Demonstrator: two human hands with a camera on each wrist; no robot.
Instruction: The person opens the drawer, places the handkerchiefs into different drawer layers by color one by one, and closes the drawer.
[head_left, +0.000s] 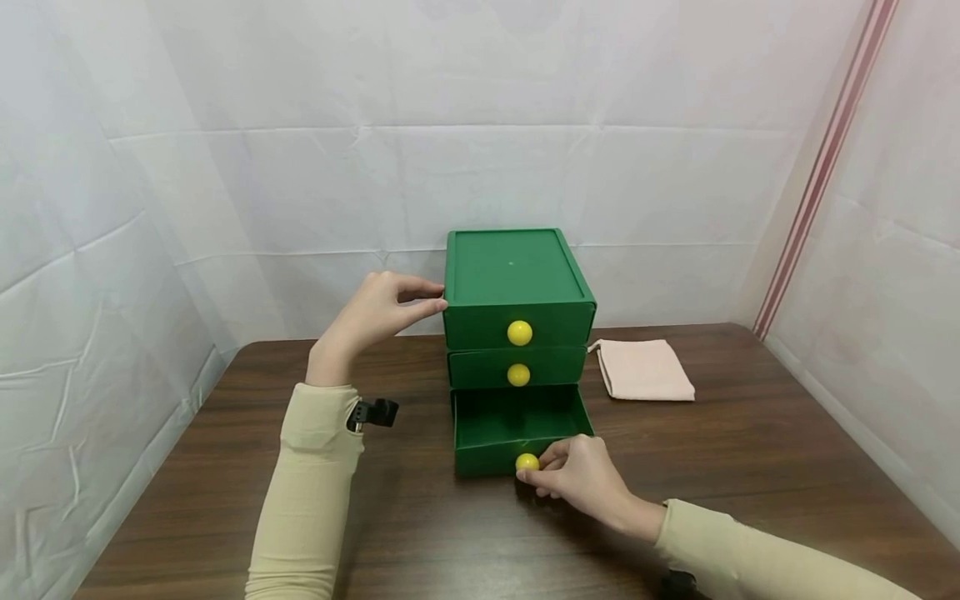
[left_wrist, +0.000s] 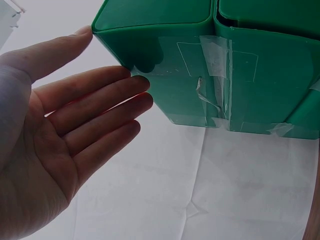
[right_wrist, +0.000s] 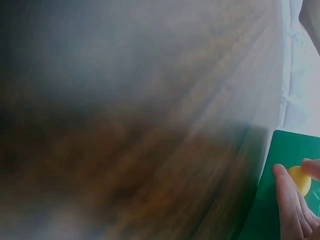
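Blurred table (right_wrist: 125,150), right hand (right_wrist: 295,210) cropped, pinching knob (right_wrist: 299,179)

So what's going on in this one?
A person sits at a table with a green three-drawer box. The left hand rests straight fingers against the box's upper left side, steadying it. The right hand pinches the yellow knob of the bottom drawer, which is pulled out and looks empty. The two upper drawers are shut. A folded pink cloth lies on the table to the right of the box.
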